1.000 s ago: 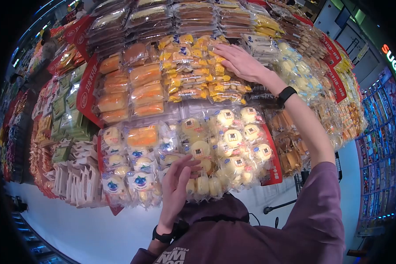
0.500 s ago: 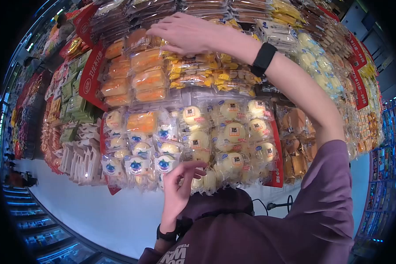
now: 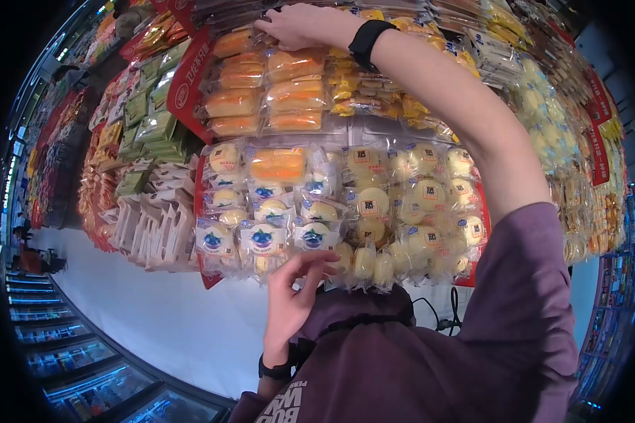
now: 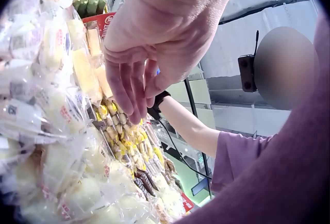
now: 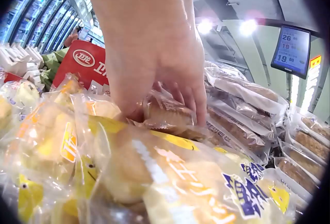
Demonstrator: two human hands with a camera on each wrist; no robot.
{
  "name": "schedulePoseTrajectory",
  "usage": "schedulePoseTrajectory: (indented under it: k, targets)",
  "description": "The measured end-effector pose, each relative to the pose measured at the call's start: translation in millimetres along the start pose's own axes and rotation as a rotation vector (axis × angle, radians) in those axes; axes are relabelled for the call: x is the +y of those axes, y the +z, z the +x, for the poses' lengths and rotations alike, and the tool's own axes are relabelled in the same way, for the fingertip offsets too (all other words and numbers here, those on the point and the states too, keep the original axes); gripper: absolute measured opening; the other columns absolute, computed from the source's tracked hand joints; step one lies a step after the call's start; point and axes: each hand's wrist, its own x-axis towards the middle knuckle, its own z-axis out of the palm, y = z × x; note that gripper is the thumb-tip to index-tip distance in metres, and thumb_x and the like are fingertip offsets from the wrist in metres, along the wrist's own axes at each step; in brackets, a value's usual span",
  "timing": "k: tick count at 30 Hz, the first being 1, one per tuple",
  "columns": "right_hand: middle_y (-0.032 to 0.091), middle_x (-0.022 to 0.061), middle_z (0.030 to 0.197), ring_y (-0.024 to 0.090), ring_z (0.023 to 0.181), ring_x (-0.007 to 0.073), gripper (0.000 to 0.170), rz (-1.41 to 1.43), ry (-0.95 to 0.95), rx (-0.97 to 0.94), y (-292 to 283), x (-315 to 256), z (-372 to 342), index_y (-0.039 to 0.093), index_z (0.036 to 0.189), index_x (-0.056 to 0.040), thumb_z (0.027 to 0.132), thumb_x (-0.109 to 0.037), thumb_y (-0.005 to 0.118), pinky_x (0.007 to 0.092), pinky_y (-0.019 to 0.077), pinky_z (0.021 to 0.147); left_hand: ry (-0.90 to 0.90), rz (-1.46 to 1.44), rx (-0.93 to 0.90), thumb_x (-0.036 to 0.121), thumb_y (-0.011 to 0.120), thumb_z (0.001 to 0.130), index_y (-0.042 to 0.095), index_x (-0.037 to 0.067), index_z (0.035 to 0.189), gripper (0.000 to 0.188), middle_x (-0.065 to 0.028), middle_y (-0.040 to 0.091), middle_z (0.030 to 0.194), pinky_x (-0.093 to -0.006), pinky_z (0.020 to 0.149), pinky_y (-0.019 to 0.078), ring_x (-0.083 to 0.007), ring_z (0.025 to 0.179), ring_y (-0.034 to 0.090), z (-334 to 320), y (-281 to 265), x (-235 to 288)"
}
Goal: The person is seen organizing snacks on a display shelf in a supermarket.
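Note:
In the head view, the right hand (image 3: 296, 27) reaches to the back of the shelf, above the orange-topped breads (image 3: 294, 94). The right wrist view has that hand (image 5: 157, 64) with fingers curled down around a clear-wrapped brown cake (image 5: 167, 111), behind yellow-printed packs (image 5: 170, 172). The left hand (image 3: 294, 289) hangs at the front edge beside blueberry-label packs (image 3: 263, 240), fingers loosely bent. Nothing is in the left hand (image 4: 154, 43) in the left wrist view.
Round pale cakes (image 3: 430, 197) in clear wrap fill the front right of the display. Green packs (image 3: 155, 127) and white packs (image 3: 164, 224) lie left, beyond a red sign (image 3: 188, 84). A price screen (image 5: 291, 50) hangs at the upper right.
The right hand has moved left and back, from the yellow packs to the brown cakes behind the orange-topped breads. The left hand stays low at the front edge, its fingers more bent.

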Motion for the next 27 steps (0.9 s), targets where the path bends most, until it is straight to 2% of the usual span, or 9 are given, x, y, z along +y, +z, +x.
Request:
schedulePoseTrajectory:
  k: [1, 5, 12, 13, 14, 16, 18, 23, 27]
  targets:
    - [0.059, 0.0175, 0.127, 0.061, 0.115, 0.0378, 0.073, 0.012, 0.172, -0.438, 2, -2, 25, 0.038, 0.147, -0.0106, 0.084, -0.025, 0.073, 0.0445, 0.0575, 0.088, 0.028, -0.008, -0.007, -0.001, 0.05, 0.1, 0.068, -0.003, 0.11, 0.02, -0.01, 0.074, 0.104, -0.0285, 0.077, 0.0559, -0.0168, 0.086, 0.072, 1, -10, 0]
    - [0.059, 0.0162, 0.123, 0.064, 0.107, 0.0365, 0.092, -0.139, 0.13, -0.49, -3, -5, 27, 0.032, 0.153, -0.0142, 0.073, -0.01, 0.078, 0.0425, 0.0593, 0.084, 0.032, -0.005, -0.073, -0.001, 0.05, 0.1, 0.067, -0.004, 0.111, 0.02, -0.0108, 0.073, 0.104, -0.0287, 0.078, 0.0562, -0.0175, 0.087, 0.072, 2, -54, -1]
    - [0.063, 0.0148, 0.115, 0.064, 0.107, 0.0327, 0.07, 0.044, 0.259, -0.394, -30, 11, 43, 0.044, 0.142, -0.0095, 0.078, -0.006, 0.072, 0.0431, 0.0557, 0.086, 0.075, -0.106, -0.104, 0.004, 0.051, 0.102, 0.065, -0.003, 0.115, 0.02, -0.0111, 0.073, 0.104, -0.0286, 0.077, 0.056, -0.0172, 0.086, 0.071, 6, -115, -6]
    - [0.064, 0.0129, 0.114, 0.064, 0.107, 0.0324, 0.063, 0.011, 0.141, -0.134, -47, 7, 41, 0.048, 0.137, -0.0098, 0.078, -0.006, 0.073, 0.0435, 0.0546, 0.089, 0.069, -0.148, -0.089, 0.005, 0.051, 0.102, 0.065, -0.003, 0.116, 0.021, -0.0112, 0.073, 0.103, -0.0286, 0.077, 0.0559, -0.0172, 0.085, 0.071, 8, -118, -6]
    - [0.064, 0.0157, 0.113, 0.064, 0.107, 0.0344, 0.06, 0.074, 0.185, -0.133, -67, 0, 32, 0.049, 0.133, -0.0068, 0.079, -0.009, 0.074, 0.044, 0.0537, 0.089, 0.062, -0.191, -0.072, 0.005, 0.052, 0.102, 0.065, -0.003, 0.117, 0.021, -0.0114, 0.073, 0.103, -0.0285, 0.077, 0.0558, -0.0172, 0.085, 0.071, 10, -121, -6]
    - [0.064, 0.0213, 0.111, 0.062, 0.107, 0.0384, 0.055, 0.209, 0.282, -0.123, -148, -63, 27, 0.049, 0.126, -0.0008, 0.081, -0.014, 0.076, 0.045, 0.052, 0.089, 0.097, -0.246, -0.054, 0.011, 0.05, 0.105, 0.061, -0.003, 0.123, 0.025, -0.0157, 0.07, 0.11, -0.0305, 0.079, 0.0566, -0.0212, 0.09, 0.072, 18, -127, -7]
    - [0.066, 0.0115, 0.12, 0.064, 0.112, 0.0312, 0.065, 0.204, 0.264, -0.056, -153, -92, 19, 0.052, 0.135, -0.0093, 0.075, -0.004, 0.075, 0.0425, 0.0552, 0.09, 0.138, -0.285, -0.004, 0.016, 0.045, 0.107, 0.059, -0.004, 0.123, 0.029, -0.0192, 0.069, 0.115, -0.0326, 0.08, 0.0569, -0.0247, 0.092, 0.072, 25, -127, -2]
    - [0.061, 0.0124, 0.135, 0.059, 0.125, 0.0289, 0.052, 0.233, 0.264, -0.048, -188, -237, -33, 0.062, 0.126, -0.0069, 0.076, -0.011, 0.072, 0.0387, 0.051, 0.1, 0.026, -0.823, -0.082, 0.018, 0.057, 0.102, 0.045, -0.005, 0.14, 0.046, -0.0144, 0.058, 0.132, -0.0352, 0.097, 0.0524, -0.0204, 0.116, 0.062, 46, -136, -11]
    - [0.053, 0.0126, 0.146, 0.052, 0.133, 0.0305, 0.059, 0.355, 0.429, -0.085, -201, -299, -49, 0.063, 0.128, -0.0061, 0.07, -0.003, 0.074, 0.0418, 0.0485, 0.105, -0.105, -0.388, -0.058, 0.017, 0.075, 0.092, 0.053, -0.003, 0.132, 0.05, -0.0088, 0.064, 0.121, -0.0282, 0.089, 0.0532, -0.012, 0.105, 0.063, 44, -131, 0]
